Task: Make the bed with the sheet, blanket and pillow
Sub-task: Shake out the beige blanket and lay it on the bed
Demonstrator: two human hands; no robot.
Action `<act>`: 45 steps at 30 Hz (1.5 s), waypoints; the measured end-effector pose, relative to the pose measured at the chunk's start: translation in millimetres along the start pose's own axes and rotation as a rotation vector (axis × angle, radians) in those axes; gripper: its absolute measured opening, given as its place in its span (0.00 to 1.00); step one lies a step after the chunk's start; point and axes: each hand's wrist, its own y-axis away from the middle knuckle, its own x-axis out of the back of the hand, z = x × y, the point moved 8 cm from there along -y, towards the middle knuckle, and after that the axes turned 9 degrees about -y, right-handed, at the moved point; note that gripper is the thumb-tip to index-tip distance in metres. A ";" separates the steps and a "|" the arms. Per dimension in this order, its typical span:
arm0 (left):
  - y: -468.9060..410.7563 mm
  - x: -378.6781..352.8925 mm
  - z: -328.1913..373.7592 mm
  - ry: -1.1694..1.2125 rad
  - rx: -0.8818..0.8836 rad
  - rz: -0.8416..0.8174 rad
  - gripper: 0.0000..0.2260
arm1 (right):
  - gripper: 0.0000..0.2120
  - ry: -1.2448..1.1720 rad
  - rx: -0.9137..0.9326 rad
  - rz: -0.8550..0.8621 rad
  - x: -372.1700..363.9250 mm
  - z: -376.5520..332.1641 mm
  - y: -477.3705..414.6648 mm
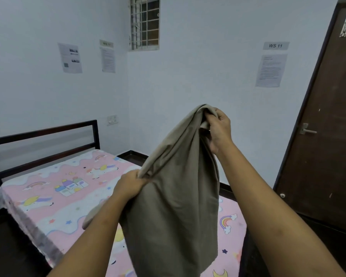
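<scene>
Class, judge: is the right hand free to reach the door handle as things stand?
Probably not: the right hand grips the top of the beige cloth, and the door handle lies well off to its right, with nothing between.

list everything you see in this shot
beige cloth: one, beige, held up over the bed
printed sheet: one, pink, spread on the bed
headboard: one, dark, by the left wall
wall papers: three, white, across both walls
window: one, barred, top centre
door: one, brown, right
left hand: one, grips the cloth lower down
right hand: one, grips the cloth's top
</scene>
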 end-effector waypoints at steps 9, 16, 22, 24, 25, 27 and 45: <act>-3.3 34.7 87.1 0.887 -0.012 0.191 0.08 | 0.05 0.025 -0.067 0.019 19.3 -4.9 0.3; 17.5 26.1 181.9 0.686 -0.388 -0.171 0.23 | 0.05 0.101 -0.203 -0.443 -29.0 -0.5 29.0; 3.2 36.3 158.1 0.695 -0.153 -0.021 0.18 | 0.16 -0.166 -0.273 -0.522 -16.4 10.0 41.7; 3.9 31.7 150.3 0.809 -0.111 0.015 0.15 | 0.15 -0.138 -0.214 -0.436 -10.6 24.3 48.8; 3.6 29.8 146.8 0.861 -0.097 0.034 0.12 | 0.14 -0.089 -0.177 -0.384 -5.6 32.5 54.5; 2.7 30.4 141.0 0.968 -0.062 0.089 0.09 | 0.13 0.108 -0.085 -0.321 9.9 49.8 65.5; -0.8 36.2 164.2 1.451 -0.131 -0.021 0.14 | 0.09 1.114 -0.553 -0.165 210.1 188.4 82.5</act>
